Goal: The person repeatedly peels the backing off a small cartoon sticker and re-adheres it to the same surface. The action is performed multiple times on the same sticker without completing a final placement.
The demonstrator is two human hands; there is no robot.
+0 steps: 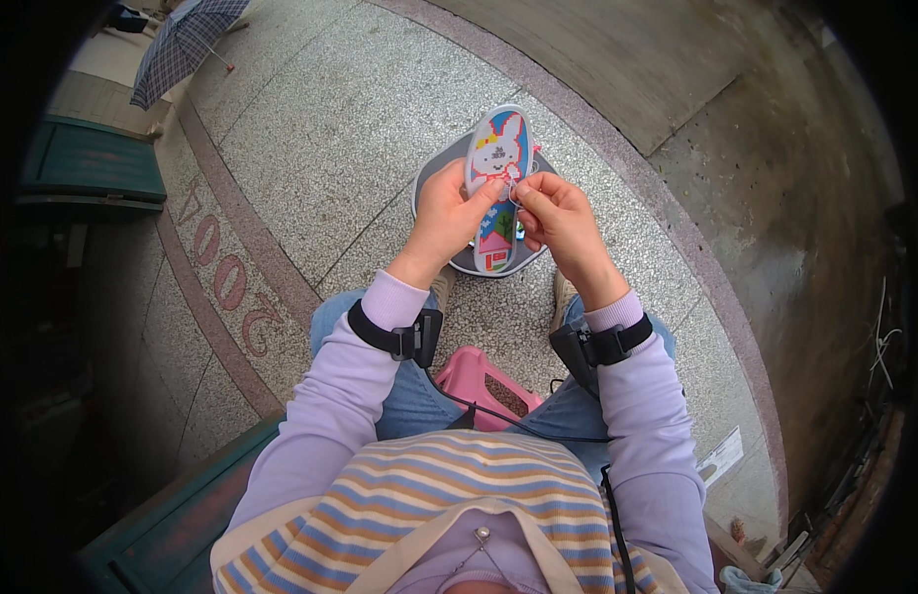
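Note:
My left hand (453, 211) holds a shoe insole (501, 134) by its left edge, with the thumb laid across the middle. The insole has a pixel-style rabbit with a yellow bow on its upper half and a pink-roofed house and green tree below. It bears printed digits and has a pale edging. Against its right side, my right hand (561, 215) pinches a white thread (513, 194) between thumb and forefinger. Whether a needle is in those fingers cannot be made out. Below both hands sits a grey rounded case or bag (436, 167) with light piping, largely covered.
A pink plastic stool (466, 375) stands between my legs on the speckled terrazzo floor (340, 141). An open plaid umbrella (184, 56) lies upper left, near a green door panel (91, 160). Black cables run from the wrist-strapped devices (414, 334). Wet concrete (770, 223) borders the right.

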